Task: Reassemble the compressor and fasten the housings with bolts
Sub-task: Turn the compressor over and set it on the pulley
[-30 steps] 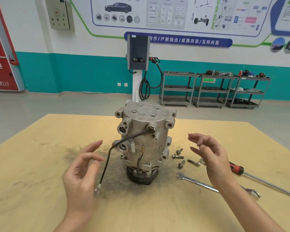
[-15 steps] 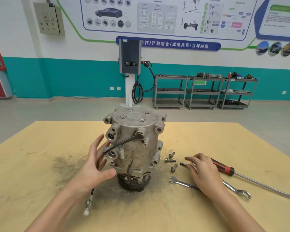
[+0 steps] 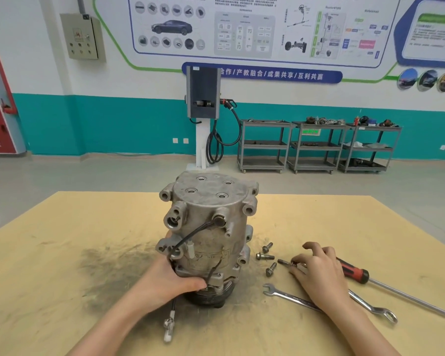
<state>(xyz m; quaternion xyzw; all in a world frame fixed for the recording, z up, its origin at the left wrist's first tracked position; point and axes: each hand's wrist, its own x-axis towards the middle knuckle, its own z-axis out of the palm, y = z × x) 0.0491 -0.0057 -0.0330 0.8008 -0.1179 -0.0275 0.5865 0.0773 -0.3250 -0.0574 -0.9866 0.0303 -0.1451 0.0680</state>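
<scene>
Hands at work on an upright compressor, one bracing it, the other picking up a bolt.

Nearest, the left hand (image 3: 170,281) curls round the lower flange of the compressor (image 3: 208,232), which stands on end at the middle of the counter (image 3: 62,253); the right hand (image 3: 316,268) pinches one bolt (image 3: 284,262) off the counter, just beside three loose bolts (image 3: 265,256), a spanner (image 3: 288,296) and a red-handled screwdriver (image 3: 355,274). The cast metal body looks heavy, rigid and greasy, so a low grip on the flange should steady it best; its black cable (image 3: 190,237) hangs limp and is no handle. Farther off stand grey shelving carts (image 3: 316,147).
</scene>
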